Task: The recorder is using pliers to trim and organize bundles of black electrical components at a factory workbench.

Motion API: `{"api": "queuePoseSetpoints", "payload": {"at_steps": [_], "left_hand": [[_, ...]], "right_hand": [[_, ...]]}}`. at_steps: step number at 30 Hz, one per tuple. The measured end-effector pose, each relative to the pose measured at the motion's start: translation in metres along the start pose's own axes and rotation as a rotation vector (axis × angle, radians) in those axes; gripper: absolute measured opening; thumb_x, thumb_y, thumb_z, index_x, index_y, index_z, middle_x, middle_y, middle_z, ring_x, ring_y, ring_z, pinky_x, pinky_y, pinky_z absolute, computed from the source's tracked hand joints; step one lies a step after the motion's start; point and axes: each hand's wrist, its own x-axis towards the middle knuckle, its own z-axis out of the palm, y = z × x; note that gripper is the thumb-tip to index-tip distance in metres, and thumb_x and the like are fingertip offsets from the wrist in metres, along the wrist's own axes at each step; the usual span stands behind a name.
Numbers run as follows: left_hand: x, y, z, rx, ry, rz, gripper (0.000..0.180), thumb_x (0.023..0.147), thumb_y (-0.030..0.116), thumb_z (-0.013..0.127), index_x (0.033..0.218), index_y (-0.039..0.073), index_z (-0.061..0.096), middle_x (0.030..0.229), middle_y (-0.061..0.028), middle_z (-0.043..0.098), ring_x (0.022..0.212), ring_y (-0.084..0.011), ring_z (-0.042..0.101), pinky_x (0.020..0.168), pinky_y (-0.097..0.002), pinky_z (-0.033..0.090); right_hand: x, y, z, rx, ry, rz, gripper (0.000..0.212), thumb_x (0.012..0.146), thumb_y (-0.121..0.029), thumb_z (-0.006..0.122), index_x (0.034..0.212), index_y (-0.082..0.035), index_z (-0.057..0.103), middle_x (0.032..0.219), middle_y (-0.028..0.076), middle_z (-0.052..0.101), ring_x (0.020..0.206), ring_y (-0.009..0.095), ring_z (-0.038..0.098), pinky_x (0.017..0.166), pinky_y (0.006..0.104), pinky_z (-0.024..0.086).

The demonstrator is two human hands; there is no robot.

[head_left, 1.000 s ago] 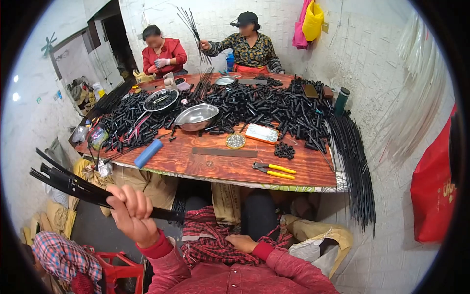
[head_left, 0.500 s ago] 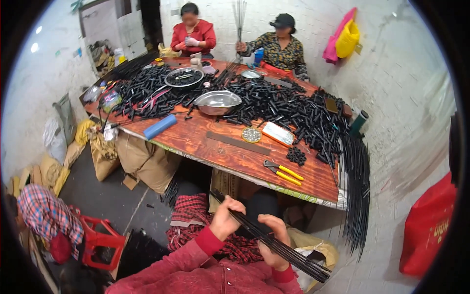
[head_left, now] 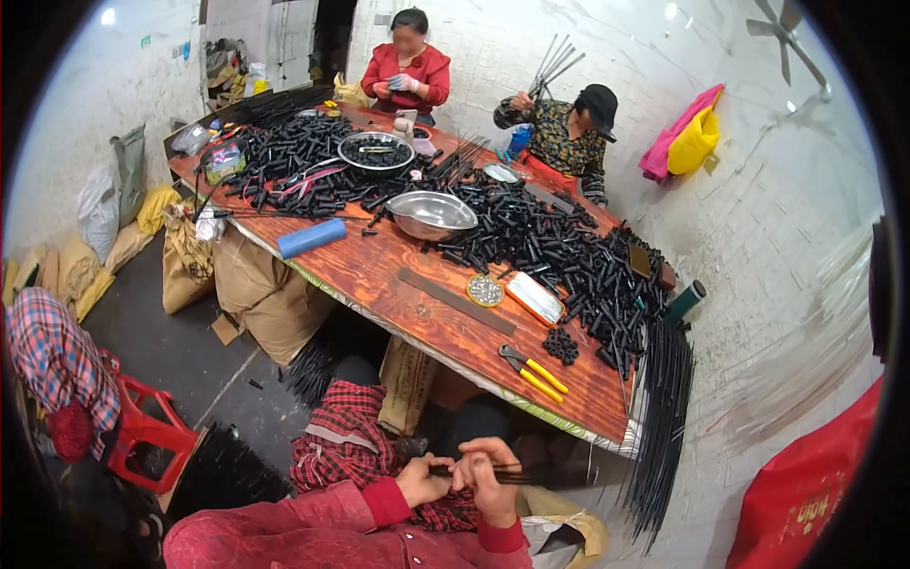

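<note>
Black rods swung near level, pointing rightward.

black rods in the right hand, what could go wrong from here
The black rods in the right hand are held away from the table, so a loosened grip might drop some. The long rods overhanging the table's right end could slide off if bumped. The small metal pieces sit in a round yellow tub that looks uncovered, so they might scatter if it is knocked.

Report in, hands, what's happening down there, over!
Right hand gripping thin black rods. Left hand close beside it, grip unclear. Nothing seen blocking either hand; yellow-handled pliers apart, on table.
</note>
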Motion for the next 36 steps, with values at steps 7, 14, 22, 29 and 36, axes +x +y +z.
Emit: {"api": "queuePoseSetpoints", "payload": {"at_steps": [7,14,22,29,36], "left_hand": [[-0.007,0.008,-0.030,-0.040,-0.014,0.123,0.024,0.099,0.012,0.040,0.085,-0.004,0.050,0.086,-0.0141,0.058,0.083,-0.0274,0.061,0.086,-0.0391,0.055],[-0.003,0.021,-0.044,-0.059,0.096,0.075,0.020,0.099,0.014,0.046,0.086,0.000,0.051,0.088,-0.0129,0.060,0.082,-0.0270,0.063,0.085,-0.0402,0.057],[-0.002,0.035,-0.036,-0.059,0.073,0.111,0.027,0.102,0.022,0.044,0.097,-0.001,0.058,0.101,-0.0155,0.065,0.097,-0.0301,0.065,0.091,-0.0402,0.056],[-0.053,0.029,0.029,0.494,-0.019,-0.122,0.071,0.095,0.058,0.042,0.119,-0.008,0.054,0.108,-0.0176,0.065,0.108,-0.0317,0.060,0.094,-0.0378,0.051],[-0.097,0.026,0.149,1.723,0.043,0.956,0.021,0.100,0.025,0.050,0.103,0.006,0.059,0.088,-0.0010,0.060,0.081,-0.0111,0.058,0.070,-0.0252,0.046]], "right_hand": [[0.029,0.018,0.010,-0.059,-0.002,0.117,0.025,0.100,-0.021,0.053,0.102,0.004,0.057,0.053,-0.004,0.037,0.042,0.004,0.032,0.048,0.0226,0.038],[0.041,0.016,0.019,-0.051,-0.004,0.269,0.023,0.100,-0.020,0.053,0.100,0.001,0.061,0.060,-0.005,0.045,0.050,0.002,0.038,0.048,0.0196,0.034],[0.075,0.042,0.010,-0.092,0.082,0.296,0.021,0.100,-0.018,0.050,0.096,-0.001,0.061,0.057,-0.004,0.046,0.046,0.003,0.040,0.044,0.0205,0.033],[0.120,0.055,-0.006,-0.175,0.037,0.281,0.024,0.099,-0.025,0.051,0.096,-0.003,0.062,0.058,-0.005,0.044,0.045,0.004,0.038,0.041,0.0209,0.032],[0.129,0.058,-0.018,-0.142,0.063,0.310,0.024,0.101,-0.023,0.049,0.097,-0.003,0.059,0.059,-0.005,0.039,0.048,0.003,0.034,0.043,0.0211,0.032]]}}
